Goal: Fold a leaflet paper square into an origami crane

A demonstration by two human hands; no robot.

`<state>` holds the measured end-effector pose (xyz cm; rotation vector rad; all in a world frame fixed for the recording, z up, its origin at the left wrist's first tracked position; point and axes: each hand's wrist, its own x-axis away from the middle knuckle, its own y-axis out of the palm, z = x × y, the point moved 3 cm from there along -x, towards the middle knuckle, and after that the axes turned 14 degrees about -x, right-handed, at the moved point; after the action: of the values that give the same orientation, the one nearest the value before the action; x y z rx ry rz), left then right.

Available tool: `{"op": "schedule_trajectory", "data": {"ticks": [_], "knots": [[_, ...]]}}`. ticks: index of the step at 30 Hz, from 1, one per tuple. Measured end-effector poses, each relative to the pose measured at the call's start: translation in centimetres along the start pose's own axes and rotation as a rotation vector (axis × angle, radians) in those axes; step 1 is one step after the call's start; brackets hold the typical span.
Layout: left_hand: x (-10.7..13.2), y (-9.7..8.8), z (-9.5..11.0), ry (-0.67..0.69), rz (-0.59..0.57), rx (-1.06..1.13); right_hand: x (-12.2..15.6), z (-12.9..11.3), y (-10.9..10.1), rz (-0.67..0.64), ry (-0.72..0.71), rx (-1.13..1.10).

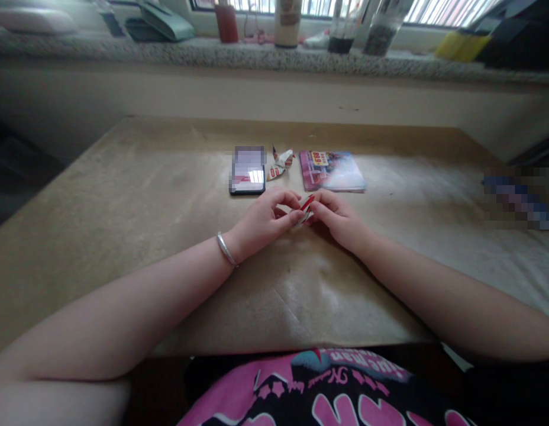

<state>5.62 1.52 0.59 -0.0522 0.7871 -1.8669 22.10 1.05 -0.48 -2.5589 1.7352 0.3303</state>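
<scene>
My left hand (266, 218) and my right hand (335, 216) meet at the middle of the table, fingers pinched together on a small folded piece of red and white paper (306, 207). A silver bangle sits on my left wrist. Just beyond the hands lies a finished folded paper figure (280, 164), between a phone (248, 170) with a lit screen and a stack of pink printed paper sheets (331, 170).
The table (136, 195) is covered with brown paper. A granite windowsill (257, 54) behind it holds a red cup, bottles, jars and a teal object. A blurred blue item (520, 198) lies at the right edge.
</scene>
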Motion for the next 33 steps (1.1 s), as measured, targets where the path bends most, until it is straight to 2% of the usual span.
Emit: {"op": "schedule_trajectory", "data": {"ticks": [5, 8, 13, 18, 24, 28, 33], "knots": [[0.07, -0.41, 0.53, 0.071, 0.057, -0.265, -0.16, 0.01, 0.23, 0.065, 0.068, -0.062], [0.19, -0.32, 0.71, 0.089, 0.082, -0.327, -0.26, 0.33, 0.17, 0.084, 0.086, -0.065], [0.35, -0.05, 0.76, 0.048, 0.068, -0.275, -0.33, 0.68, 0.03, 0.09, 0.073, 0.032], [0.32, -0.17, 0.61, 0.017, 0.074, -0.201, -0.17, 0.39, 0.21, 0.108, 0.04, 0.03], [0.16, -0.48, 0.56, 0.085, 0.125, -0.257, -0.17, 0.05, 0.14, 0.158, 0.046, 0.08], [0.09, -0.57, 0.59, 0.083, 0.148, -0.306, -0.2, 0.15, 0.08, 0.171, 0.065, 0.059], [0.05, -0.45, 0.6, 0.068, 0.104, -0.325, -0.17, 0.26, 0.05, 0.177, 0.048, 0.077]]}}
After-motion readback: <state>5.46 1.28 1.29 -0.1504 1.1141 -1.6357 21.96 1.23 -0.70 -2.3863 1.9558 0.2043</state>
